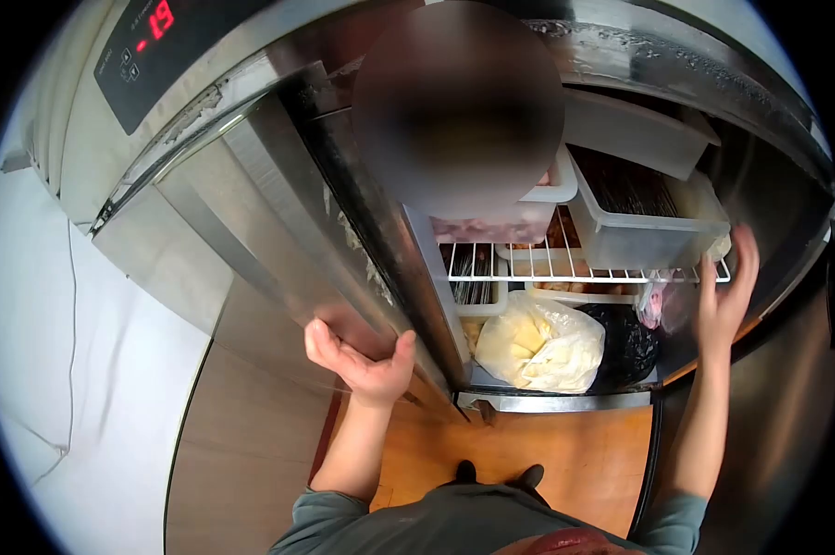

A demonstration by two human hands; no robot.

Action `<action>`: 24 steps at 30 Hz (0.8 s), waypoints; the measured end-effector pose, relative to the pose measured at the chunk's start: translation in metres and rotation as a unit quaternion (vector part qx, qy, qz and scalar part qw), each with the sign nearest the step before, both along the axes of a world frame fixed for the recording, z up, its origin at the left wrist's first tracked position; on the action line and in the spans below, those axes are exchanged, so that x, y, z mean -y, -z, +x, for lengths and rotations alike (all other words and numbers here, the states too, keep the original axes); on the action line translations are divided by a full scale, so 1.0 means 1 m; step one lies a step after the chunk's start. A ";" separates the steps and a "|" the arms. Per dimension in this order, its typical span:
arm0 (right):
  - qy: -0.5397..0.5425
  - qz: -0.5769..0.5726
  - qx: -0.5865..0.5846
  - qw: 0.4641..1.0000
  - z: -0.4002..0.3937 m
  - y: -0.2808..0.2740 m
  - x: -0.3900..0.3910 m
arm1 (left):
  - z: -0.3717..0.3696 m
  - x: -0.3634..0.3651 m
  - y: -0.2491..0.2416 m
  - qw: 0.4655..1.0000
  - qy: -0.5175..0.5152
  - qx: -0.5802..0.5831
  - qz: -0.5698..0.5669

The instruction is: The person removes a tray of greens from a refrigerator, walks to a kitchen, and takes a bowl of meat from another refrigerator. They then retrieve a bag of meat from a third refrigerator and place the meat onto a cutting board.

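Note:
My right hand (pixel 727 301) reaches up inside the freezer at the right, thumb and fingers apart. Its fingertips are right by the front right corner of a clear plastic container (pixel 649 245) with dark, thin items in it. That container stands on a white wire shelf (pixel 547 277), with a pale lid or tub (pixel 635 129) tilted over it. At the left, my left hand (pixel 366 365) is palm up close against the metal door (pixel 269 213), its thumb spread from loosely bent fingers. It holds nothing that I can see.
Under the shelf lie a clear bag of pale yellow food (pixel 542 344) and a black bag (pixel 624 344). A tub of pinkish food (pixel 505 227) stands left on the shelf. A red display (pixel 154 28) glows at upper left. Below is a wooden floor (pixel 565 444).

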State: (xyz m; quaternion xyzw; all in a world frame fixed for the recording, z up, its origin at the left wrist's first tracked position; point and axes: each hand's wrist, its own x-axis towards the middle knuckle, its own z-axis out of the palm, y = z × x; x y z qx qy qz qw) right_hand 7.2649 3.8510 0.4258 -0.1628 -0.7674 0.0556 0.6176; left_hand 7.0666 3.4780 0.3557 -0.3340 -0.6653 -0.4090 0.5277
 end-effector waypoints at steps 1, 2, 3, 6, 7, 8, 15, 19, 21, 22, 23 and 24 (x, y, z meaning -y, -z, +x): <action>-0.012 -0.011 0.009 1.000 0.018 0.027 0.011 | 0.000 0.000 0.006 0.998 0.053 0.029 0.017; -0.013 -0.041 0.031 0.999 0.037 0.054 0.028 | 0.000 0.001 0.012 0.992 0.106 0.059 0.034; -0.010 -0.084 0.058 0.995 0.058 0.089 0.043 | -0.002 0.001 0.017 0.982 0.159 0.090 0.051; 0.028 -0.308 0.241 0.920 0.132 0.192 0.100 | 0.000 -0.002 0.011 0.976 0.160 0.115 0.091; 0.057 -0.365 0.312 0.875 0.156 0.218 0.128 | 0.005 -0.001 0.015 0.972 0.160 0.146 0.094; 0.060 -0.437 0.368 0.819 0.176 0.242 0.156 | 0.006 0.002 0.015 0.975 0.141 0.148 0.083; -0.004 -0.629 0.571 0.528 0.273 0.343 0.287 | 0.011 -0.003 -0.017 0.975 0.110 0.181 0.063; -0.062 -0.599 0.545 0.583 0.303 0.404 0.295 | 0.023 0.004 -0.033 0.965 0.031 0.262 -0.003; -0.060 -0.612 0.464 0.637 0.319 0.434 0.285 | 0.027 0.006 -0.037 0.961 0.017 0.276 -0.011; -0.044 -0.633 0.388 0.668 0.328 0.446 0.281 | 0.027 0.010 -0.039 0.961 0.017 0.276 -0.024; -0.031 -0.644 0.348 0.681 0.342 0.447 0.283 | 0.030 0.014 -0.041 0.960 0.018 0.278 -0.035; -0.017 -0.652 0.305 0.694 0.352 0.437 0.279 | 0.037 0.013 -0.043 0.960 0.014 0.277 -0.031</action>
